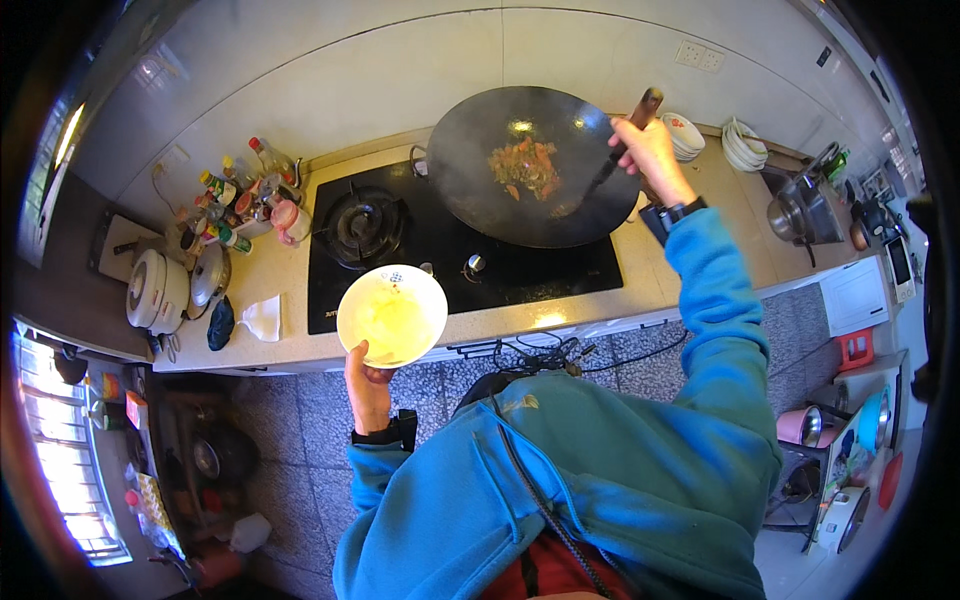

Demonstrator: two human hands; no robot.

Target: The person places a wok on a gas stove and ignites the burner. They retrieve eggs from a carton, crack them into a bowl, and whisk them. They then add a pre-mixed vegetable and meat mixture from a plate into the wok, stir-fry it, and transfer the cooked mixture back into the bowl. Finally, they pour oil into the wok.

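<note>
My right hand [649, 150] grips the wooden handle [647, 109] of a cooking spatula or ladle, whose dark shaft slants down into a large black wok [480, 202]. Its working end is hard to make out against the wok. Chopped food in red, orange and green [525, 166] lies in the wok's middle, and haze hangs over it. In my left hand [370, 386] is a white bowl [427, 330], held by its near rim in front of the hob [525, 274]. The bowl is tilted, and its inside looks yellowish with a few small specks.
An unlit-looking gas burner [364, 221] sits left of the wok. Seasoning bottles [221, 187], a pink-lidded jar [290, 223] and a white rice cooker [157, 292] crowd the left counter. Stacked bowls [681, 139] stand at right. Black cables [540, 352] lie below the counter's front.
</note>
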